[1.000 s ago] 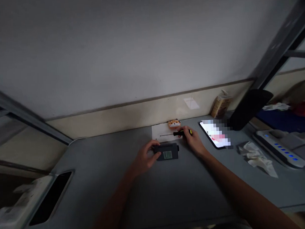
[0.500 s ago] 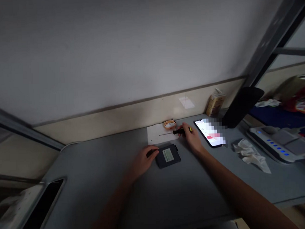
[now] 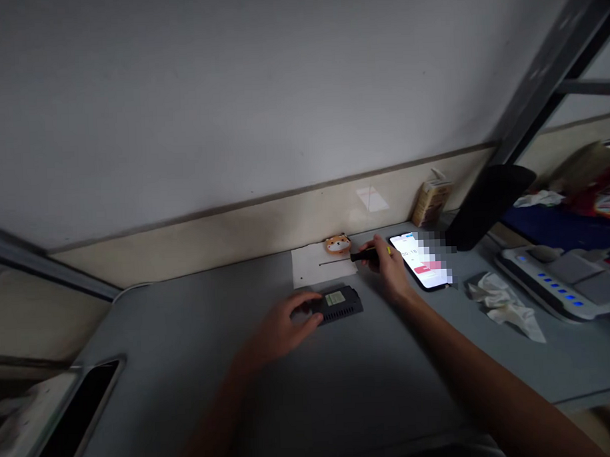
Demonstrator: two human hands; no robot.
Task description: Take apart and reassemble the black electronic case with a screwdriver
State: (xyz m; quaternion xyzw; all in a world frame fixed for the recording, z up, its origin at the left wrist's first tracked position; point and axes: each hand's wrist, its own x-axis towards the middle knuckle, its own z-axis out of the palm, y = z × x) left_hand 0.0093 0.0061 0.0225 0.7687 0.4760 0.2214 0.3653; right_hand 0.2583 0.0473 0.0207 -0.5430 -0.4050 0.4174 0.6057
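My left hand point(image 3: 283, 326) has its thumb and fingers around the left end of a flat black case point(image 3: 345, 304) with a pale label on top. The case is tilted, so its slotted side edge faces me. In my right hand point(image 3: 389, 269) is a screwdriver point(image 3: 363, 255) with a black and yellow handle, its thin shaft pointing left over a white sheet of paper point(image 3: 311, 271). A tiny dark speck, too small to name, lies on the paper. Behind the shaft, an orange and white animal-faced item point(image 3: 338, 244) sits at the paper's back edge.
Right of my right hand lies a lit phone point(image 3: 424, 268). Beyond it are a drink carton point(image 3: 431, 201), a dark upright object point(image 3: 489, 205), crumpled tissue point(image 3: 505, 308) and a power strip point(image 3: 547, 283). A dark-screened tablet-like device point(image 3: 84, 416) stands at the left. The wall closes off the back.
The black case went from showing its flat top to tilted, with its slotted edge showing. My left thumb moved round to its near edge. The screwdriver stays over the paper.
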